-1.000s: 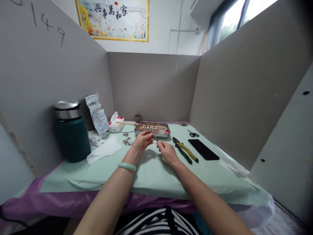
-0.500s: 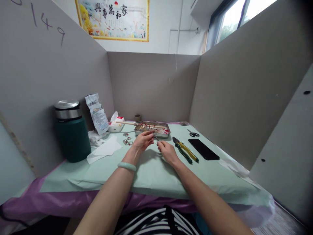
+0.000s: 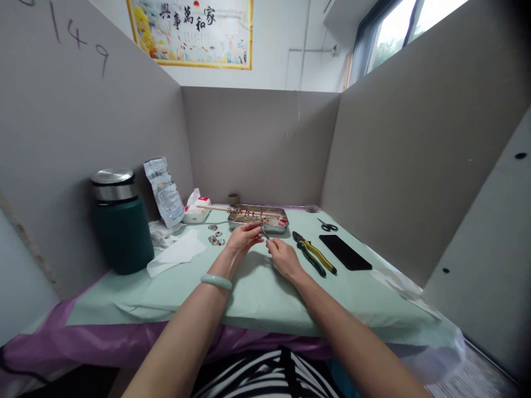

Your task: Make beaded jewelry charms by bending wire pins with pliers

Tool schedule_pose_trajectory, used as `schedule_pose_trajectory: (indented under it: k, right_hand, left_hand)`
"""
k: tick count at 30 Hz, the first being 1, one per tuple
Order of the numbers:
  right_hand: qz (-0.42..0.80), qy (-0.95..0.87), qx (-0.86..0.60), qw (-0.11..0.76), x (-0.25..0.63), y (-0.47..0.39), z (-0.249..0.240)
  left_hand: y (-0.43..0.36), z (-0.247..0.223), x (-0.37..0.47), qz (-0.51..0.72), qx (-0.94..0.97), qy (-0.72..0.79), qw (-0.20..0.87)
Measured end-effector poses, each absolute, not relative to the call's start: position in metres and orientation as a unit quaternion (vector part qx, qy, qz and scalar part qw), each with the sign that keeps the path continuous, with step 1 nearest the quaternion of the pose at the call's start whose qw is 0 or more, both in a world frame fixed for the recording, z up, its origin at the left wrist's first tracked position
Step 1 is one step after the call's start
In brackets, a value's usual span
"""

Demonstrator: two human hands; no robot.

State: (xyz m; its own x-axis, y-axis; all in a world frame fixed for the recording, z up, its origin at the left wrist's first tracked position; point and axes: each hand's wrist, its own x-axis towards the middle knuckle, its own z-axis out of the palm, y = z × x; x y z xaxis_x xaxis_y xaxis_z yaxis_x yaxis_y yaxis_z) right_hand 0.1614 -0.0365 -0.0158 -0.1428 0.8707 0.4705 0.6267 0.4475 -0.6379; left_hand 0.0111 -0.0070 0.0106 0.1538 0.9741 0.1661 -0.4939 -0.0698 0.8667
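Holding slim tool (image 3: 266, 234), right hand (image 3: 284, 258)

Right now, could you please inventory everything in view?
Lidded flask: one, dark green, left
Foil packet: one, silver, left
Tissue pack: one, mostly white, left
Metal tray: one, silver, back centre
Wooden stick: one, tan, over tray
Beaded ornaments: several, silver, red, left
Metal pliers: one, green and yellow, right
Metal scissors: one, black, right
Rectangular slab: one, black, right
Framed poster: one, multicoloured, wall
Slim tool: one, grey, centre
Smooth bangle: one, pale green, centre
Left hand, right hand: two, bare, centre
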Motion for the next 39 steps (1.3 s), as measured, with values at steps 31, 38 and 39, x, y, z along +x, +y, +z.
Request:
schedule_pose_trajectory:
  k: [31, 38, 39]
  right_hand:
    - [0.092, -0.730, -0.543, 0.406, 0.1607, -0.0394, -0.0129]
    - [0.118, -0.725, -0.536, 0.416, 0.1613, -0.0385, -0.0142]
    - [0.124, -0.724, -0.535, 0.419, 0.1614, -0.0384, -0.0143]
  left_hand:
    - [-0.0060, 0.0071, 0.0104, 0.573, 0.463, 0.245, 0.631]
    - [-0.0044, 0.0082, 0.0091, 0.583, 0.439, 0.247, 0.637]
    - [-0.0047, 0.0089, 0.0092, 0.584, 0.436, 0.251, 0.637]
